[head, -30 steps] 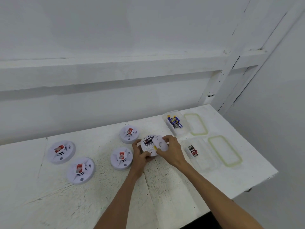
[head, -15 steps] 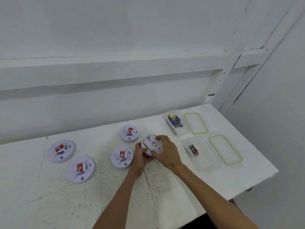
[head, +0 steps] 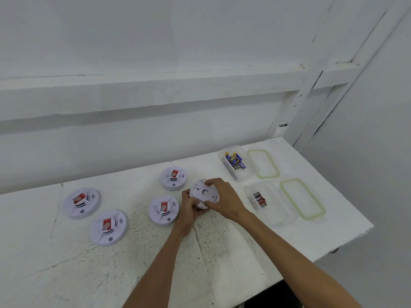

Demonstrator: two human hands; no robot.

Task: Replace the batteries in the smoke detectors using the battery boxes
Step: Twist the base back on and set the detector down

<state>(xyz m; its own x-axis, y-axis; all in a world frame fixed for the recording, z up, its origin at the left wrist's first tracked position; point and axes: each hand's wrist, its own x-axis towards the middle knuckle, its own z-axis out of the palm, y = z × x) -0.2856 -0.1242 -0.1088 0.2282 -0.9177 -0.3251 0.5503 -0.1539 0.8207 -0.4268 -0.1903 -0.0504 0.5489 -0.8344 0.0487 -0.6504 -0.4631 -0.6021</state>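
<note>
At frame centre the detector (head: 203, 193), battery exposed a second ago, is now covered, left hand (head: 190, 206) and right hand (head: 224, 198) fingers clamped on it; closing appears nearly complete.

I'm seeing white smoke detectors (head: 82, 203) wearing red labels (head: 79, 198), blue-and-yellow batteries (head: 235, 160) filling one clear box (head: 229, 173), red-and-black batteries (head: 259, 200) in another, lids (head: 263, 177) showing pale green rims.

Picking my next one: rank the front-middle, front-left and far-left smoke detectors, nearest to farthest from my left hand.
1. Front-middle detector, just left of the left hand.
2. Front-left detector, further left.
3. Far-left detector, farthest out.
</note>
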